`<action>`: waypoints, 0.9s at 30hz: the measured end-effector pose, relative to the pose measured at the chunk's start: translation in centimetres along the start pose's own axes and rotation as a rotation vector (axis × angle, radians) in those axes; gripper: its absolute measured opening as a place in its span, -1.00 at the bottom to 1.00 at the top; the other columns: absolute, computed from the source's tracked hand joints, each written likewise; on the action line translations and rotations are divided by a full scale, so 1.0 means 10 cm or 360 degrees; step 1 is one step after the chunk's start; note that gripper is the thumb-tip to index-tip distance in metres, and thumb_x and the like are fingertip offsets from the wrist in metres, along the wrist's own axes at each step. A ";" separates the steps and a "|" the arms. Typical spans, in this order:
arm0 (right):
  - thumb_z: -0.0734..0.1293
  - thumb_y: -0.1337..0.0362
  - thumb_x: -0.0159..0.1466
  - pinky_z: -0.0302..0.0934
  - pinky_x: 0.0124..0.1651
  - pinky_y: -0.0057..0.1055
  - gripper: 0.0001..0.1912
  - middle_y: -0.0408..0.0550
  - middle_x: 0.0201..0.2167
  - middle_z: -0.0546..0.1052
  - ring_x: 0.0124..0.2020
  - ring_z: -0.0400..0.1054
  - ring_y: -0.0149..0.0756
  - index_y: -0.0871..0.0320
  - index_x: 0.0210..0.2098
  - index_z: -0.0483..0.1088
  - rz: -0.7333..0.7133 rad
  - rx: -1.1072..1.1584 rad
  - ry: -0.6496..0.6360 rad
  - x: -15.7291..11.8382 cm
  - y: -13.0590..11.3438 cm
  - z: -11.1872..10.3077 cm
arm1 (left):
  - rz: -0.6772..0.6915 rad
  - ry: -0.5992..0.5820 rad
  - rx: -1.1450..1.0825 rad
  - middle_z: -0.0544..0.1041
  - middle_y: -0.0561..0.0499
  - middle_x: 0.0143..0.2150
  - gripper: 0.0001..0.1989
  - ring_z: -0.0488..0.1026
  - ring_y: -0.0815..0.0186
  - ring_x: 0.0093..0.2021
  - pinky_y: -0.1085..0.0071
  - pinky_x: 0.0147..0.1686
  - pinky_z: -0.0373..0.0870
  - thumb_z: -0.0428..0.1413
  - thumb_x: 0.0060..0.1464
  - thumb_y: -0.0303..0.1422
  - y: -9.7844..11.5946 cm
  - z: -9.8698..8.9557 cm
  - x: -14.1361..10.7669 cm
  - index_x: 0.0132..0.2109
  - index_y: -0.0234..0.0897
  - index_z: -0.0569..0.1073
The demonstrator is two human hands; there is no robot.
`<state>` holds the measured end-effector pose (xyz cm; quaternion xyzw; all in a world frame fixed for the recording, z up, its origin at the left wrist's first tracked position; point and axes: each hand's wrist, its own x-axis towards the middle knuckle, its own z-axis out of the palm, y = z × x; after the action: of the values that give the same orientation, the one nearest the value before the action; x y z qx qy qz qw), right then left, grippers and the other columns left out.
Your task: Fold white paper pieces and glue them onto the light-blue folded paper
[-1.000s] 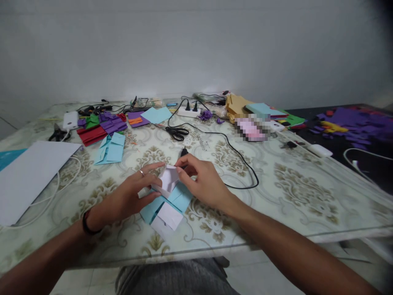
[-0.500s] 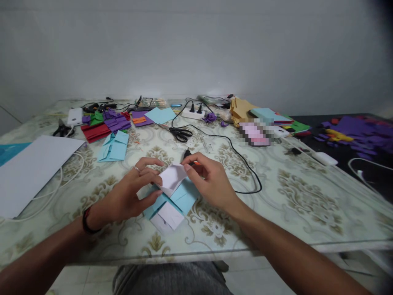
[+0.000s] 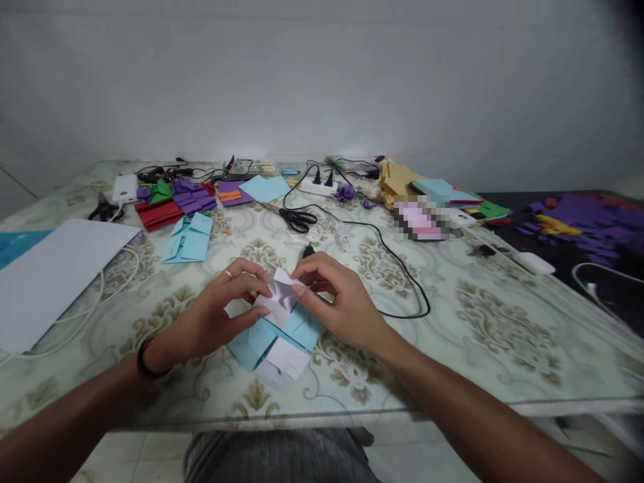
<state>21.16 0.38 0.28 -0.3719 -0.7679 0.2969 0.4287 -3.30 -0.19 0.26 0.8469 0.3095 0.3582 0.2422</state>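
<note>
A folded paper piece (image 3: 251, 343), light blue with white flaps, lies near the table's front edge. My left hand (image 3: 221, 305) pinches the left side of its upper white flap (image 3: 274, 310) between thumb and fingers. On the flap's right side, my right hand (image 3: 335, 295) holds the raised white corner with thumb and forefinger. The lower white flap (image 3: 289, 359) lies flat, untouched. A dark-tipped tool, partly hidden, sits behind my right hand.
Black scissors (image 3: 296, 219), a white power strip (image 3: 318, 186) and a black cable (image 3: 402, 265) lie beyond my hands. Folded blue paper (image 3: 188, 238) and white sheets (image 3: 65, 278) are at left. A phone (image 3: 420, 220) and stacked papers (image 3: 445, 191) are at right.
The upper white flap has been bent inward, with a corner now standing up. My right hand has moved slightly left, and the paper piece has turned a little.
</note>
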 end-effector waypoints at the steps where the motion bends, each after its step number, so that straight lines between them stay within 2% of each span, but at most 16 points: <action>1: 0.39 0.24 0.36 0.39 -0.21 -0.40 -0.91 -0.01 -0.13 0.51 -0.17 0.44 -0.29 0.07 -0.15 0.46 -0.0018 -0.0014 -0.0021 0.00 0.00 0.00 | -0.0055 0.0005 -0.0087 0.44 -0.12 0.04 -0.87 0.47 0.23 0.06 0.38 -0.11 0.58 0.19 0.30 -0.44 -0.01 0.01 -0.01 -0.03 -0.19 0.50; 6: 0.44 0.26 0.35 0.40 -0.11 -0.34 -0.91 0.00 -0.09 0.48 -0.07 0.44 -0.24 0.05 -0.14 0.50 -0.0103 -0.0031 -0.0088 0.00 0.01 0.00 | -0.0363 0.0074 -0.0582 0.39 -0.06 0.03 -0.73 0.50 0.29 -0.03 0.40 -0.13 0.58 0.28 0.22 -0.39 -0.09 0.07 -0.03 0.00 -0.16 0.41; 9: 0.44 0.32 0.34 0.39 -0.02 -0.28 -0.92 -0.02 -0.10 0.48 -0.06 0.44 -0.25 0.05 -0.15 0.53 -0.0144 -0.0020 -0.0094 -0.01 0.02 0.02 | -0.0597 0.0013 -0.0825 0.44 0.01 -0.06 -0.65 0.49 0.39 -0.22 0.45 -0.22 0.53 0.32 0.18 -0.36 -0.11 0.09 -0.03 0.03 -0.15 0.36; 12: 0.45 0.35 0.32 0.36 0.06 -0.24 -0.90 -0.02 -0.09 0.48 -0.04 0.44 -0.24 0.06 -0.17 0.53 -0.0190 -0.0019 -0.0121 -0.03 0.03 0.05 | -0.0721 -0.0067 -0.0942 0.48 0.03 -0.10 -0.58 0.48 0.41 -0.25 0.48 -0.25 0.49 0.32 0.18 -0.33 -0.11 0.10 -0.03 0.11 -0.14 0.36; 16: 0.46 0.31 0.30 0.39 -0.05 -0.31 -0.79 -0.01 -0.05 0.50 -0.08 0.45 -0.25 0.05 -0.07 0.49 -0.0008 0.0138 -0.0214 -0.04 0.00 0.09 | -0.0770 -0.0143 -0.1049 0.54 0.04 -0.18 -0.53 0.54 0.33 -0.19 0.43 -0.20 0.48 0.27 0.24 -0.32 -0.07 0.10 -0.04 0.21 -0.13 0.30; 18: 0.46 0.26 0.30 0.37 -0.12 -0.35 -0.76 -0.05 -0.13 0.54 -0.17 0.45 -0.28 0.07 -0.04 0.46 0.0150 0.0233 -0.0284 -0.03 -0.01 0.10 | -0.0750 -0.0136 -0.1029 0.52 0.07 -0.25 -0.53 0.53 0.34 -0.23 0.45 -0.25 0.46 0.25 0.25 -0.32 -0.04 0.10 -0.05 0.22 -0.14 0.29; 20: 0.43 0.21 0.33 0.30 -0.24 -0.41 -0.86 -0.13 -0.30 0.55 -0.30 0.41 -0.33 0.11 -0.15 0.48 0.0276 0.0232 -0.0389 -0.03 -0.01 0.10 | -0.0733 -0.0101 -0.0986 0.49 0.10 -0.28 -0.53 0.50 0.36 -0.27 0.47 -0.27 0.44 0.25 0.24 -0.33 -0.01 0.09 -0.04 0.22 -0.15 0.30; 22: 0.40 0.19 0.36 0.16 -0.36 -0.45 -0.84 -0.19 -0.44 0.48 -0.42 0.31 -0.38 0.14 -0.30 0.48 0.0346 0.0177 -0.0473 -0.03 -0.01 0.09 | -0.0748 -0.0095 -0.0979 0.48 0.10 -0.30 -0.50 0.49 0.35 -0.28 0.47 -0.29 0.43 0.26 0.23 -0.32 0.02 0.07 -0.02 0.23 -0.15 0.29; 24: 0.39 0.17 0.36 0.05 -0.42 -0.46 -0.77 -0.22 -0.51 0.41 -0.48 0.21 -0.42 0.15 -0.38 0.45 0.0385 0.0165 -0.0481 -0.03 -0.01 0.09 | -0.0799 -0.0173 -0.0964 0.49 0.10 -0.32 -0.60 0.47 0.35 -0.32 0.49 -0.35 0.40 0.25 0.23 -0.27 0.02 0.06 -0.01 0.15 -0.19 0.36; 26: 0.39 0.15 0.35 0.02 -0.43 -0.46 -0.75 -0.23 -0.52 0.38 -0.48 0.18 -0.43 0.16 -0.40 0.43 0.0409 0.0212 -0.0459 -0.04 -0.01 0.09 | -0.0852 -0.0314 -0.0877 0.47 0.09 -0.38 -0.74 0.42 0.36 -0.39 0.50 -0.44 0.33 0.21 0.26 -0.18 0.01 0.05 0.00 -0.05 -0.26 0.46; 27: 0.39 0.13 0.35 0.01 -0.43 -0.46 -0.73 -0.22 -0.52 0.37 -0.48 0.17 -0.43 0.16 -0.40 0.42 0.0416 0.0235 -0.0457 -0.03 -0.01 0.09 | -0.0870 -0.0383 -0.0810 0.46 0.09 -0.41 -0.74 0.39 0.37 -0.43 0.51 -0.48 0.28 0.18 0.28 -0.14 0.01 0.05 -0.01 -0.16 -0.28 0.49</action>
<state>20.46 -0.06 -0.25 -0.3899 -0.7425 0.4555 0.2986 -2.92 -0.38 -0.05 0.6821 0.3943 0.2440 0.5655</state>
